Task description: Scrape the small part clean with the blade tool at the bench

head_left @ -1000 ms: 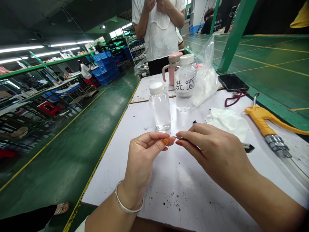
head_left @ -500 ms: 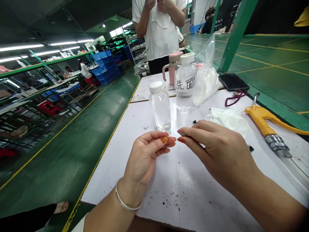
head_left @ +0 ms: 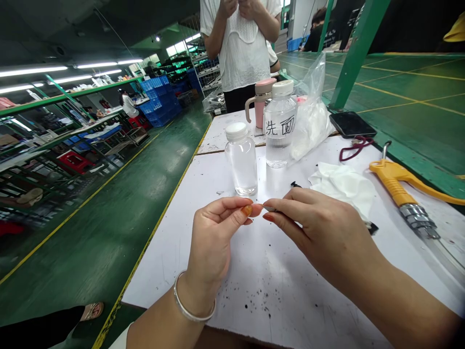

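Observation:
My left hand (head_left: 216,230) is closed in a pinch, thumb against the fingers; what it holds, if anything, is too small to make out. My right hand (head_left: 321,225) pinches a slim tool with a thin metal tip (head_left: 269,209), which touches or nearly touches the left fingertips. A dark end (head_left: 372,228) shows behind the right hand and may belong to this tool; the middle is hidden. Just beyond the fingers stands a clear bottle (head_left: 242,165) with a white cap and clear liquid. A small black piece (head_left: 295,184) lies behind the right knuckles.
A larger marked bottle (head_left: 279,145), a pink mug (head_left: 260,109) and a plastic bag (head_left: 312,128) stand farther back. To the right are crumpled white tissue (head_left: 343,186), a phone (head_left: 352,124), a dark red loop (head_left: 358,147) and a yellow air gun (head_left: 397,186). A person (head_left: 241,53) stands across the table.
Half a second ago the hands drew slightly apart and the left fingers loosened. Now the left fingers are pinched again and the right hand's metal tip is back against or near them.

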`<action>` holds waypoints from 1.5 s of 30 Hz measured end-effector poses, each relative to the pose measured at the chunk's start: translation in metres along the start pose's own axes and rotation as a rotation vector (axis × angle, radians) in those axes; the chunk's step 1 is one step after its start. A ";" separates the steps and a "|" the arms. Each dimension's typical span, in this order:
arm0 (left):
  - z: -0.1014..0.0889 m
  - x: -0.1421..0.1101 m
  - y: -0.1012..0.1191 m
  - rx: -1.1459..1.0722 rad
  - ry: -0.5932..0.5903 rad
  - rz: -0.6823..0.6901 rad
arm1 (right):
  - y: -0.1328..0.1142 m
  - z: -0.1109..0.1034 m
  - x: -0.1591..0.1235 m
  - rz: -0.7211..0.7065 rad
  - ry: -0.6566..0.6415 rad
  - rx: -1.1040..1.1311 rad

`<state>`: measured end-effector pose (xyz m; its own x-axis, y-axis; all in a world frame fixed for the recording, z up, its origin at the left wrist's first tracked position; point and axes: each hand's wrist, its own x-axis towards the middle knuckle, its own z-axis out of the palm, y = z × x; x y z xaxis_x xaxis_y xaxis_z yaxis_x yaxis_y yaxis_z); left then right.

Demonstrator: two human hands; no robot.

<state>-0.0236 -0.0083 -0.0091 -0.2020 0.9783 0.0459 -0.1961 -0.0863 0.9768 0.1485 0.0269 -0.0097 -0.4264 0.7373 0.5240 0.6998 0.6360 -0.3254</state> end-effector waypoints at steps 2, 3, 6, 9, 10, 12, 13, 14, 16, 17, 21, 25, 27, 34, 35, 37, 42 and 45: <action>0.001 -0.001 0.000 0.031 0.003 0.057 | 0.000 -0.001 0.000 0.011 -0.007 -0.002; 0.001 -0.002 0.001 0.045 0.002 0.078 | 0.000 -0.001 0.000 0.014 -0.009 -0.002; 0.001 -0.003 0.002 0.105 -0.008 0.135 | 0.000 -0.002 -0.001 0.021 -0.015 -0.006; 0.000 -0.003 0.002 0.174 -0.026 0.171 | 0.000 -0.002 -0.001 0.022 -0.022 -0.025; 0.000 -0.003 0.003 0.196 -0.033 0.173 | 0.000 -0.002 -0.001 0.020 -0.027 -0.036; -0.001 -0.003 0.003 0.232 -0.046 0.162 | 0.001 -0.002 -0.001 0.012 -0.033 -0.069; -0.001 -0.003 0.003 0.243 -0.053 0.153 | 0.001 -0.002 -0.001 0.007 -0.035 -0.088; -0.001 -0.003 0.003 0.251 -0.058 0.145 | 0.001 -0.002 -0.001 0.002 -0.035 -0.107; -0.002 -0.002 0.003 0.258 -0.066 0.129 | 0.002 -0.002 -0.001 -0.009 -0.035 -0.139; -0.002 -0.002 0.003 0.256 -0.067 0.121 | 0.002 -0.002 -0.001 -0.014 -0.034 -0.151; -0.003 0.000 0.003 0.199 -0.069 0.061 | 0.001 -0.003 -0.002 -0.031 -0.020 -0.168; -0.004 0.003 0.004 0.106 -0.083 -0.041 | 0.000 -0.004 -0.003 -0.031 -0.012 -0.167; -0.005 0.005 0.004 0.051 -0.096 -0.091 | 0.000 -0.003 -0.003 -0.028 -0.007 -0.165; -0.007 0.006 0.003 -0.062 -0.123 -0.229 | 0.001 -0.004 -0.001 -0.007 0.038 -0.127; -0.006 0.006 0.002 -0.068 -0.132 -0.246 | 0.001 -0.005 0.000 0.006 0.059 -0.123; -0.006 0.007 0.002 -0.080 -0.138 -0.265 | 0.002 -0.005 0.000 0.018 0.080 -0.115; -0.007 0.008 0.000 -0.122 -0.096 -0.261 | 0.002 -0.005 0.000 0.003 0.038 -0.062; -0.007 0.008 0.000 -0.133 -0.077 -0.246 | 0.001 -0.004 -0.001 0.021 0.005 -0.026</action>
<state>-0.0319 -0.0022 -0.0099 -0.0605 0.9838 -0.1688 -0.3556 0.1368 0.9246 0.1523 0.0255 -0.0072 -0.4084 0.7494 0.5212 0.7234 0.6139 -0.3160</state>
